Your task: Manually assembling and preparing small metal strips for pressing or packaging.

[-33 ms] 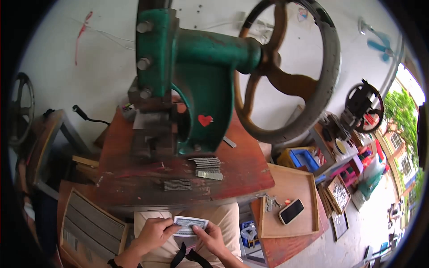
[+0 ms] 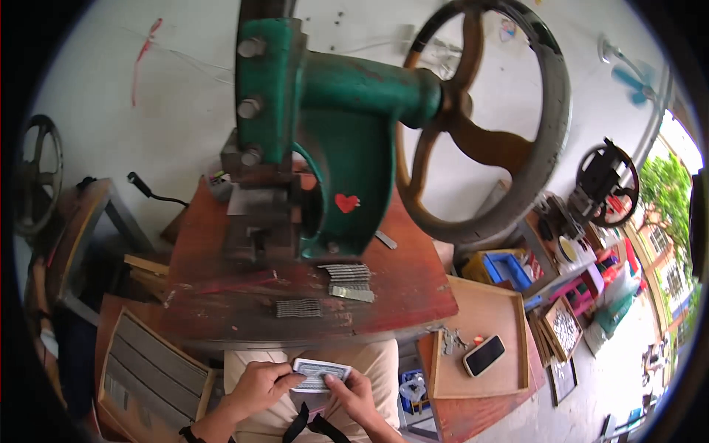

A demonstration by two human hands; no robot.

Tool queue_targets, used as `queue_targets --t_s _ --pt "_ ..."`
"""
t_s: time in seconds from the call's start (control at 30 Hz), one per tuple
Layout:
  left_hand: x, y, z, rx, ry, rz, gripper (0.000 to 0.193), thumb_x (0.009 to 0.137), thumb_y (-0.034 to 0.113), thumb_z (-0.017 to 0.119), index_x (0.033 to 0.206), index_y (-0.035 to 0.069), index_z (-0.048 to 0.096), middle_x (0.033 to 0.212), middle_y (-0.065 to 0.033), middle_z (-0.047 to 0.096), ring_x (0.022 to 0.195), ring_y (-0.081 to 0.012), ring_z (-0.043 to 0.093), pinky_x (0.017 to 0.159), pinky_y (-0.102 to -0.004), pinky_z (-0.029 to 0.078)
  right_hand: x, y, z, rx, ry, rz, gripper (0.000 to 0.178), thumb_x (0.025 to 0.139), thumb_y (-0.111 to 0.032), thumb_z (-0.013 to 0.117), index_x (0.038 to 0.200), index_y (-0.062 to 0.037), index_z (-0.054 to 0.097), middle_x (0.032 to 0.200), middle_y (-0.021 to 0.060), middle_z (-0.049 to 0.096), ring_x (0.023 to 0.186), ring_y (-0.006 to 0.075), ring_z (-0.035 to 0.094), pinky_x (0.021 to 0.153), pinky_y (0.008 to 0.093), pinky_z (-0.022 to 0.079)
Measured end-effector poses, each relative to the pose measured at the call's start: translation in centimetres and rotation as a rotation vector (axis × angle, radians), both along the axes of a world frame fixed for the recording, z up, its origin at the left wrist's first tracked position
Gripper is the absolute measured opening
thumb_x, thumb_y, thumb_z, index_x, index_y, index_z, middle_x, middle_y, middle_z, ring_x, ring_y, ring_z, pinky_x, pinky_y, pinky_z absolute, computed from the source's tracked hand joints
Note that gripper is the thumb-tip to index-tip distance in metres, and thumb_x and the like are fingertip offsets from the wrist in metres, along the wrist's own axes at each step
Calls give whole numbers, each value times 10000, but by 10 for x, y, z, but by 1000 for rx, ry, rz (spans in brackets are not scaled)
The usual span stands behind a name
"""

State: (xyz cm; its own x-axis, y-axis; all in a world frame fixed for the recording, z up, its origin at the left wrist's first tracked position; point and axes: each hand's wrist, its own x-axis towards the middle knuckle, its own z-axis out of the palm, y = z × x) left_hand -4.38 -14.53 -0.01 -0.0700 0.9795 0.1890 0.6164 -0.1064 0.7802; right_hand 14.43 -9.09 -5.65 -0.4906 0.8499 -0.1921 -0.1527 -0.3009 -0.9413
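A blue-grey patterned playing card (image 2: 317, 369) with a white border is held low over my lap, just in front of the table edge. I cannot tell whether it is a single card or a small stack. My left hand (image 2: 257, 387) pinches its left end between thumb and fingers. At its lower right side, my right hand (image 2: 356, 396) grips it, the thumb lying on the patterned face. Beyond the hands, small rows of thin metal pieces (image 2: 298, 308) lie on the red-brown table (image 2: 402, 299). Behind them stands a green hand press (image 2: 351, 159) with a large handwheel (image 2: 539, 170).
A wooden tray (image 2: 484, 303) at the right holds a black-screened phone (image 2: 484, 356) and small metal parts (image 2: 452, 340). At the left is a wooden tray of long grey strips (image 2: 159, 362). Black straps (image 2: 297, 424) hang near my lap. Another press (image 2: 598, 181) stands at the far right.
The whole view has shifted slightly, so the press and table appear a little further right and lower. Both hands keep the same hold on the playing card.
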Motion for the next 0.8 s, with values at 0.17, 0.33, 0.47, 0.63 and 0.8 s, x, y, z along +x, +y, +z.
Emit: queue_targets --t_s 0.17,0.33,0.47,0.63,0.8 --pt "-13 2 -14 -147 -864 74 178 925 167 580 865 8 634 656 -72 628 654 -137 617 581 -259 450 20 23 -11 47 80 -347 132 893 -35 585 1018 5 597 948 44 644 861 107 586 773 263 476" --pt "7 20 2 -100 -792 -55 281 899 77 610 1161 -1 545 976 -80 635 845 -103 600 750 -242 490 34 41 -21 63 245 -346 148 895 -27 578 1035 23 579 982 77 650 879 139 620 825 286 494" --pt "13 28 -13 -321 -638 -85 203 880 123 653 1036 -6 638 833 -31 660 728 -54 597 652 -203 482 23 31 -11 98 -19 -123 183 871 -15 603 1053 3 586 966 16 588 890 101 526 805 258 437" --pt "4 26 -12 -287 -577 -42 164 879 168 660 923 11 675 737 -10 649 696 -44 584 628 -200 463 17 32 -10 138 -79 -129 152 869 -11 588 1021 -8 593 924 13 587 839 103 537 765 254 449" --pt "-11 21 -12 -293 -446 -178 219 915 232 604 932 21 661 738 -56 641 674 -126 589 640 -272 458 7 33 -1 124 -114 -44 139 866 -24 581 1003 -13 600 884 11 601 792 102 552 723 253 460"
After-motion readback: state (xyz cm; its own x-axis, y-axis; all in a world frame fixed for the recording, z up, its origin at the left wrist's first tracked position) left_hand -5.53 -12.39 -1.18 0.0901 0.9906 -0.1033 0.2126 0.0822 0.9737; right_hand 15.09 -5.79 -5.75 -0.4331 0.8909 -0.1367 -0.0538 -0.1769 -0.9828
